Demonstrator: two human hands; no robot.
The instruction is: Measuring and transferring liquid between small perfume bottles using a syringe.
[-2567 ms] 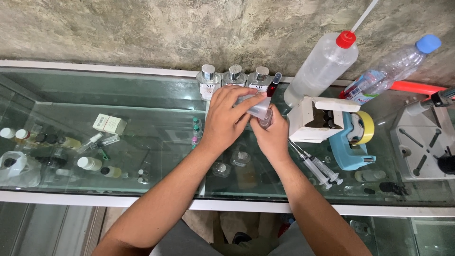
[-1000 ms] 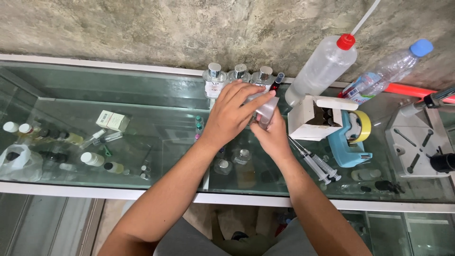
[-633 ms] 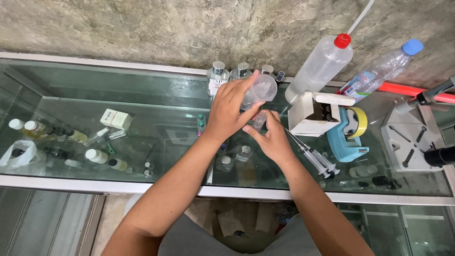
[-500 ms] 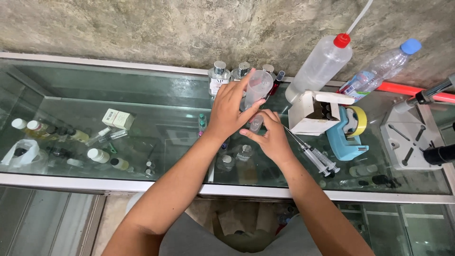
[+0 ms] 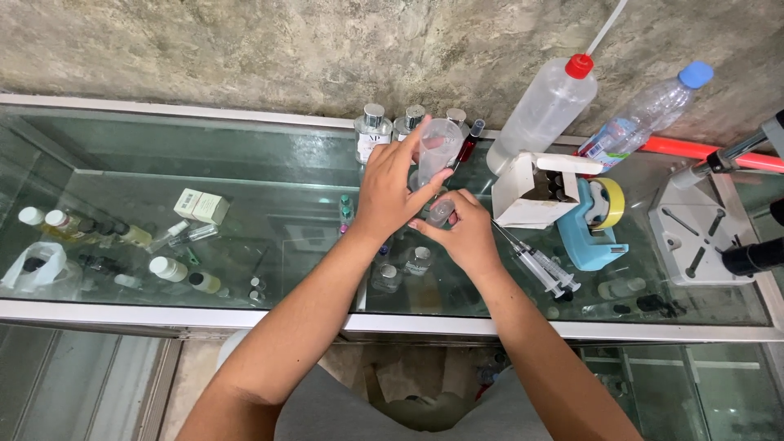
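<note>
Over the glass counter top (image 5: 245,163), the right hand (image 5: 461,233) is closed around a small clear glass vial (image 5: 439,214), held just above the glass. Touching it from the left, the left hand (image 5: 392,192) grips a clear plastic measuring cup (image 5: 439,147), raised above the vial. Farther back, clear glass bottles with silver caps (image 5: 371,131) line the rough concrete wall (image 5: 245,49).

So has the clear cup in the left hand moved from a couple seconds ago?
Yes. The clear cup has been lifted off the small vial, up toward the capped bottles by the wall.
</note>
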